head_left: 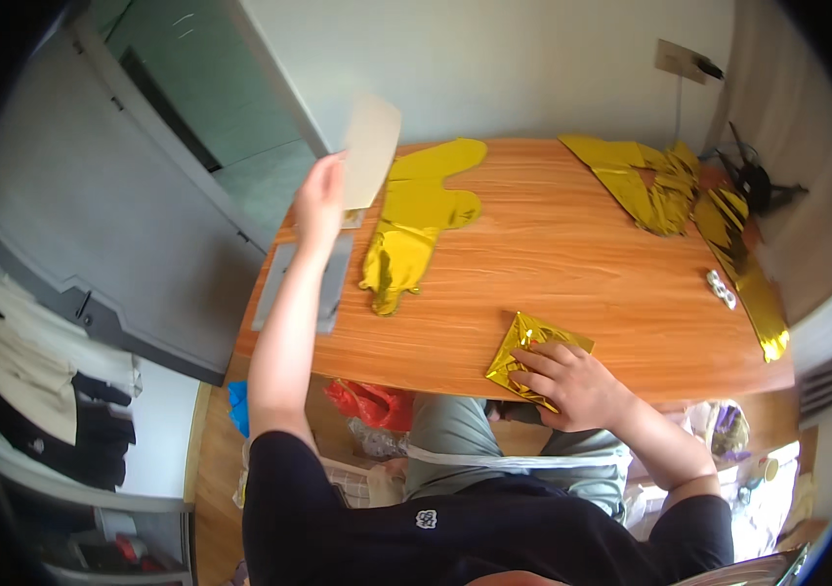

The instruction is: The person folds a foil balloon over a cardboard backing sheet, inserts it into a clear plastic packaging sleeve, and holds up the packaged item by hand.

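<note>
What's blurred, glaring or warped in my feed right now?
Head view: motion blur smears the pale card in the left hand; glare breaks up the gold foil packet under the right hand, and the foil strip at right glints at its near end; fisheye distortion makes the grey door lean; corners are black.
</note>
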{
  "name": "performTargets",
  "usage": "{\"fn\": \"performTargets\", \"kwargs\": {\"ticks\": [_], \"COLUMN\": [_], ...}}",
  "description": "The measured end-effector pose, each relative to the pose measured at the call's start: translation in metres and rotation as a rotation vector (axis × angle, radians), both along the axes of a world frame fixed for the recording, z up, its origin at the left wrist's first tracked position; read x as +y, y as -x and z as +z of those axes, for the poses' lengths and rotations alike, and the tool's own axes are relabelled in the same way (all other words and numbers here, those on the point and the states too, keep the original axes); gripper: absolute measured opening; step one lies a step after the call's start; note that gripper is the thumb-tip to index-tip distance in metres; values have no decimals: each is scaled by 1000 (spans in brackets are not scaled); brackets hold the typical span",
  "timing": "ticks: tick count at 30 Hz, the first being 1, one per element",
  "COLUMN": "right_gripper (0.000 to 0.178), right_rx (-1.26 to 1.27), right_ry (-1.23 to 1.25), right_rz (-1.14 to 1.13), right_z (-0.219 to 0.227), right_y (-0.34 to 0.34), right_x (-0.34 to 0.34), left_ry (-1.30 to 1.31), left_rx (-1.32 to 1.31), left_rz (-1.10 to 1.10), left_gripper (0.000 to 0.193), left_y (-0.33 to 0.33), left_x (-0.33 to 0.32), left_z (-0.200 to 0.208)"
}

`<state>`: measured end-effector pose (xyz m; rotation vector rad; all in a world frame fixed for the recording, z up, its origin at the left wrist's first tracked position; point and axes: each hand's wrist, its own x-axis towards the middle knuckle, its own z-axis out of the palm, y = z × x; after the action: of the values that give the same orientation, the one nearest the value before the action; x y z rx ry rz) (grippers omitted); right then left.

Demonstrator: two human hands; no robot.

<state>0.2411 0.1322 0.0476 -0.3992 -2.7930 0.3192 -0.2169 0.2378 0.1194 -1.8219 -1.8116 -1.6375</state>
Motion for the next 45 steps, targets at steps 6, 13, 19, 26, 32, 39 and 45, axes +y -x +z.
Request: {"fn": "performTargets", "kwargs": {"ticks": [6, 13, 19, 26, 32, 39, 45], "right_gripper": [74, 50, 50, 53, 56, 54, 50], "right_rx": [-102, -245, -179, -227, -330, -152, 14], "right_ry": [-84, -178, -99, -350, -271, -52, 613], "right_rz": [-112, -282, -586, -646, -625, -664, -655], "right_z": [-13, -9, -8, -19, -19, -8, 49], "right_y": [-55, -116, -176, -218, -237, -232, -276], "right_x": [-16, -27, -47, -60, -56, -54, 13], "left_ry": [297, 810, 853, 350, 100, 233, 163], "left_rx": [-629, -398, 780, 778, 746, 712, 704], "left_rz": [-429, -601, -288, -602, -708, -693, -731], "left_gripper": [34, 47, 66, 36, 36, 16, 11], "left_y": [-96, -158, -221, -353, -506, -530, -453], "left_x": [-97, -123, -136, -49, 74, 101, 42], "left_z": [-18, -82, -35, -16, -80, -95, -58]}}
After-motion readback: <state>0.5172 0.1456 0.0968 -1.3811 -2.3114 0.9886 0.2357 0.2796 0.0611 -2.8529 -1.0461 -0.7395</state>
